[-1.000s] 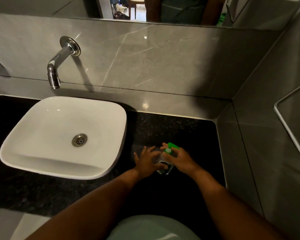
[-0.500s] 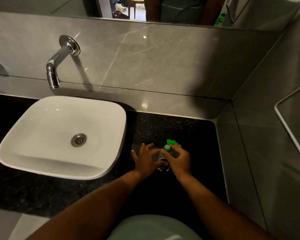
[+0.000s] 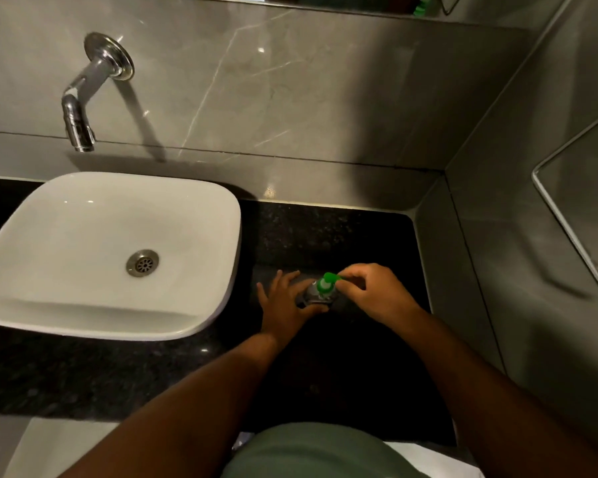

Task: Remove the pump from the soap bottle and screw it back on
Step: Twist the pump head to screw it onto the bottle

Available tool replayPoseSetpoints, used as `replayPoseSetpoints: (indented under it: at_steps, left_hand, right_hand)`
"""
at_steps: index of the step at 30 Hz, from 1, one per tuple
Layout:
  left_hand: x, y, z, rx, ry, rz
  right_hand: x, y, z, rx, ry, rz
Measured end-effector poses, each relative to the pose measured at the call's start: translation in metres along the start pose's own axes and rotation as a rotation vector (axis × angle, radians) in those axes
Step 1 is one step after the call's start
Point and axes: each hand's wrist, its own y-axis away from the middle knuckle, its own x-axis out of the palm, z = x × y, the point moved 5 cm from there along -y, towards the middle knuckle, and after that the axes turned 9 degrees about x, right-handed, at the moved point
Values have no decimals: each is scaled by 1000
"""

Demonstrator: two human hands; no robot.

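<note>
A small clear soap bottle (image 3: 312,295) stands on the black granite counter (image 3: 339,232), right of the basin. Its green pump (image 3: 328,283) sits on top of the neck, seen from above. My left hand (image 3: 283,307) wraps the bottle's left side and holds it. My right hand (image 3: 373,291) reaches in from the right, with thumb and fingers pinched on the pump's nozzle and collar. Most of the bottle's body is hidden by my hands.
A white square basin (image 3: 111,257) with a metal drain fills the left of the counter. A chrome wall tap (image 3: 83,101) hangs over it. Grey tiled walls close in at the back and right, forming a corner.
My right hand has shifted from lying over the pump to its right side, so the green pump top now shows. The camera has tilted down a little. The left hand has kept its hold.
</note>
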Motion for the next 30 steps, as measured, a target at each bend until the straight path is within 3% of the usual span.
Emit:
replayPoseSetpoints:
  at_steps: [6,11,15,30]
  left_hand:
    - [3,-1,3,-13,-12,8]
    - [1,-4,2,-8,-38,25]
    - [1,-3,1,-6,-40,41]
    - [2,4,-5,-64,53,80]
  right_hand:
    - [4,3,12,140,46,-45]
    - [20,10,13,301,-347,19]
    - [26,17,10,378,-459,42]
    - [38,21,-2,432,-610,82]
